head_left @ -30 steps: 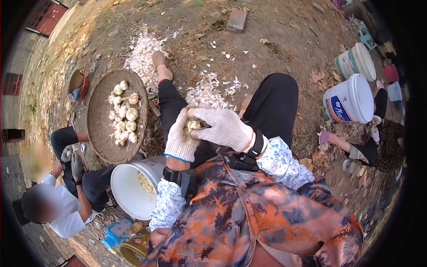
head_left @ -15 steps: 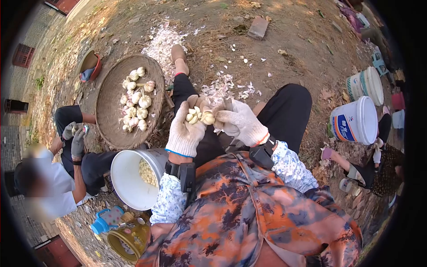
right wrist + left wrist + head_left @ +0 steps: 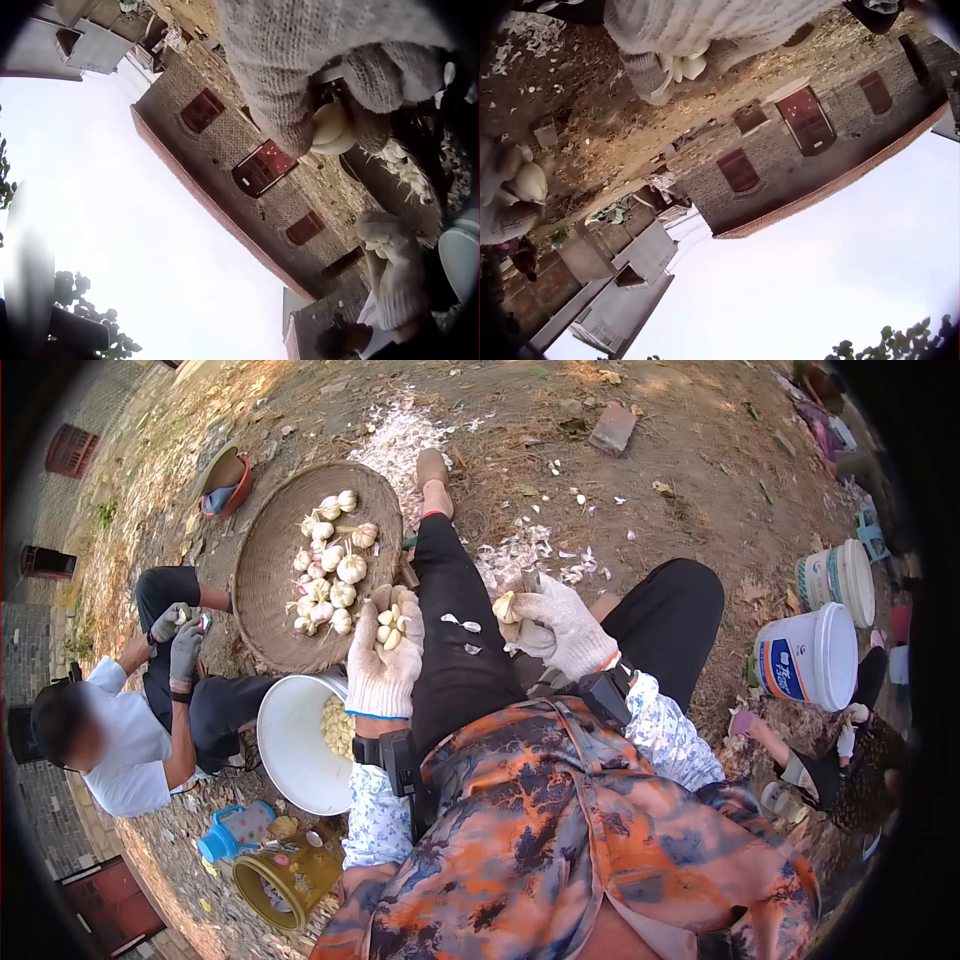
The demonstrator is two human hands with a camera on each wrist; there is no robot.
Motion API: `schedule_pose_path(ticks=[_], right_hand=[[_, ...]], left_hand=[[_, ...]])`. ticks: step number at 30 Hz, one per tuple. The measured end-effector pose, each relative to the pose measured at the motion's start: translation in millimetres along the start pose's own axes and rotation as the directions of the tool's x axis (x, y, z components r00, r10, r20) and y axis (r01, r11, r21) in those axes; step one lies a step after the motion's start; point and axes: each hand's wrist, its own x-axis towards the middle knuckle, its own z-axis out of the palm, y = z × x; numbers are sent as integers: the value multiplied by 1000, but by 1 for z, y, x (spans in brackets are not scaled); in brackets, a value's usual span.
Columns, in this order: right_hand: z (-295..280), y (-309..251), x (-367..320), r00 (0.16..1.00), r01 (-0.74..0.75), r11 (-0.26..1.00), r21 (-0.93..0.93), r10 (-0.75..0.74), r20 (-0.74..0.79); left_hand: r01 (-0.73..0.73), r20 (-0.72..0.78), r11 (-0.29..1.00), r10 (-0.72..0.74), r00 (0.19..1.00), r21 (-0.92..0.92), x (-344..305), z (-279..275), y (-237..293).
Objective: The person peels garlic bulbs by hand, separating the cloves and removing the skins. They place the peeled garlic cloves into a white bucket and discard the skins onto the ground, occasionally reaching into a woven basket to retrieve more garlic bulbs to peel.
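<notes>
Both hands wear pale knit gloves. My left hand point(image 3: 383, 678) is cupped palm up over my thigh, holding several peeled garlic cloves point(image 3: 391, 628); its fingers curl at their edge in the left wrist view. To its right, apart from it, my right hand point(image 3: 562, 625) pinches a partly broken garlic bulb point(image 3: 507, 608) between thumb and fingers. Scraps of garlic skin point(image 3: 460, 624) show over the dark trouser leg between the hands. Beyond my left hand, a round woven basket point(image 3: 262, 585) carries whole garlic bulbs point(image 3: 351, 568). A white bucket point(image 3: 285, 750) beside the left wrist contains peeled cloves point(image 3: 339, 728).
Garlic skins point(image 3: 515, 550) litter the ground ahead, near a brick point(image 3: 613, 428). Another person point(image 3: 130, 745) in gloves sits at the left. A blue jug point(image 3: 222, 838) and a yellow-brown bucket point(image 3: 310, 870) stand near-left. White lidded buckets point(image 3: 835, 655) stand at the right.
The hands, earlier together around the garlic, have separated. The left moved left with the loose cloves in its palm; the right moved right with the bulb. Garlic skin now shows between them.
</notes>
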Motion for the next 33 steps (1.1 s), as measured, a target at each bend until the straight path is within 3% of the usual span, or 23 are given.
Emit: schedule_pose_path(ticks=[3, 4, 5, 6, 7, 8, 10, 11, 12, 13, 14, 15, 17, 19, 21, 22, 23, 25, 27, 29, 31, 33], right_hand=[[-9, 0, 3, 999, 3, 1000, -4, -3, 32], [-4, 1, 3, 1000, -3, 1000, -13, 3, -9], [-1, 1, 2, 1000, 18, 1000, -18, -18, -16], [-3, 2, 3, 1000, 19, 999, -31, -19, 14], [-4, 3, 4, 999, 19, 999, -48, -17, 43], [-4, 5, 4, 999, 10, 999, -48, -7, 52], [0, 5, 3, 999, 5, 999, -43, -3, 54], [1, 5, 2, 998, -3, 999, -49, 6, 63], [3, 5, 2, 998, -17, 998, -57, 20, 65], [7, 5, 2, 997, -29, 997, -65, 33, 65], [14, 3, 0, 999, 16, 990, -143, -10, 44], [18, 6, 0, 999, 15, 989, -148, -8, 47], [28, 12, 1, 982, 104, 834, -542, -171, -74], [45, 2, -8, 969, 124, 612, -781, -246, -39], [52, -8, -15, 954, 178, 555, -813, -300, 3], [49, -3, -12, 946, 228, 655, -721, -323, 7], [46, -2, -15, 979, 128, 837, -532, -192, -67], [44, 1, -20, 990, 110, 947, -301, -131, -51], [41, 0, -27, 981, 174, 949, -261, -191, -39], [33, -4, -32, 998, -17, 990, -140, 26, 63], [33, -4, -35, 999, 6, 989, -150, -1, 32], [33, -4, -42, 997, 73, 997, -21, -73, -7]], left_hand=[[-326, -185, 927, 359, 915, 187, -35, -23, 81], [-399, -139, 806, 499, 855, 438, -50, -35, 105], [-330, -194, 715, 544, 816, 616, -76, -27, 113], [-224, 12, 211, 703, 711, 952, -94, -30, 124], [-3, 275, -360, 709, 649, 933, -107, -34, 130], [5, 272, -358, 718, 641, 934, -113, -38, 135], [-65, -13, 62, 818, 574, 996, -114, -34, 131], [-157, -41, 186, 761, 648, 970, -105, -34, 124], [-236, -8, 297, 638, 770, 925, -96, -33, 113], [-220, 32, 405, 422, 906, 888, -87, -15, 89], [-114, -5, 350, 322, 947, 930, -78, 9, 54], [-113, 53, 327, 187, 981, 938, -75, 24, 23], [-63, 64, 266, 5, 998, 962, -70, 54, -25], [-165, 165, 44, 9, 986, 985, -57, 54, -47], [-128, 130, 156, -6, 991, 979, -47, 55, -47], [-125, 129, 192, -9, 992, 973, -48, 59, -47], [-116, 120, 228, -7, 993, 967, -50, 62, -46], [-97, 110, 235, -45, 993, 967, -52, 65, -47], [-114, 129, 227, -50, 990, 967, -51, 66, -49], [-133, 150, 201, -73, 986, 970, -49, 66, -52], [-172, 196, 272, -65, 978, 947, -50, 69, -59], [-177, 208, 322, -65, 976, 930, -55, 73, -67]])
